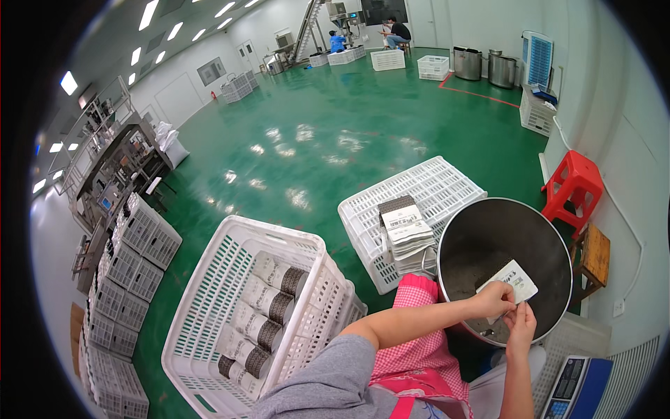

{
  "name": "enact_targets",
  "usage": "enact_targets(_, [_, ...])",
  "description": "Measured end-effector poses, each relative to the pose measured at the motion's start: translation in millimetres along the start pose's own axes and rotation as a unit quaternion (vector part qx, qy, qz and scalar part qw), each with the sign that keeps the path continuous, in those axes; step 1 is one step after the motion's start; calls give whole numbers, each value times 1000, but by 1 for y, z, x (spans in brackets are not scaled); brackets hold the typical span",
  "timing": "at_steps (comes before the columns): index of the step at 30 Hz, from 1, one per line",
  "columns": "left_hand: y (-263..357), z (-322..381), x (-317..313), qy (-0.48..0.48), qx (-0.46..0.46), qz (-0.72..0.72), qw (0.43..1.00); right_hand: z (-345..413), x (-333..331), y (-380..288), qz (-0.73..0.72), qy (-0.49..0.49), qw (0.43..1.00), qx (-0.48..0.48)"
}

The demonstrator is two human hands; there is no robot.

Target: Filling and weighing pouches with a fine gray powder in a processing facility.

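Note:
Both my hands are on a flat white printed pouch (515, 280) with a dark patterned end, above a deep round metal drum (502, 222). My left hand (494, 299) pinches its near side. Close beside it, the fingers of my right hand (521, 320) grip the pouch's lower edge. Some grey-brown material and small scraps lie at the bottom of the drum. Left of the drum, a stack of similar pouches (411, 230) rests on an upturned white plastic crate (361, 209). Another white crate (188, 314) at my left holds several bundles of pouches (256, 322).
A blue digital scale (568, 387) is at my lower right. Beyond the drum stand a red plastic stool (581, 175) and a wooden stool (596, 254). Stacked white crates (125, 293) line the left. Two people sit far off beside a machine (340, 21).

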State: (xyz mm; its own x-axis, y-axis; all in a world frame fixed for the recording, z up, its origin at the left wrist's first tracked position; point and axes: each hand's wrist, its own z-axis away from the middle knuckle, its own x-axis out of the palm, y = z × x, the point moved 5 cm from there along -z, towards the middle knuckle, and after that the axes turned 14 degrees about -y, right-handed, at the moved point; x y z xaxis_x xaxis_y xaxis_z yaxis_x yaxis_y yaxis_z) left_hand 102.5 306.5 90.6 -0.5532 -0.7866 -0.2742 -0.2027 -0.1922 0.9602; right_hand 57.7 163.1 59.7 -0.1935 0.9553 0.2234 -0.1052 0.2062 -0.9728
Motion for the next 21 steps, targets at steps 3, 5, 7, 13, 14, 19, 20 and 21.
enact_targets(3, [-9, -1, -2, -33, 13, 35, 999, 3, 0, 1, -1, -3, 1000, 11])
enact_targets(5, [-12, -2, -1, -47, 17, 66, 997, 3, 1, 1, -9, -8, 1000, 8])
enact_targets(7, [-14, -2, -1, -61, -5, 114, 992, 4, 3, -2, -18, -4, 1000, 1])
enact_targets(13, [-2, 1, 1, -29, 9, -35, 999, 3, 2, 2, -18, -15, 1000, 2])
enact_targets(14, [-2, 0, 8, -29, 9, -35, 999, 2, 1, 3, -18, -15, 1000, 2])
enact_targets(19, [29, 2, 44, 27, 141, -256, 956, -14, -30, 17, 80, 90, 991, -65])
enact_targets(20, [30, 0, 45, 16, 129, -269, 954, -16, -33, 21, 57, 73, 994, -65])
enact_targets(21, [29, -1, 45, 11, 131, -267, 955, -17, -33, 16, 57, 79, 993, -64])
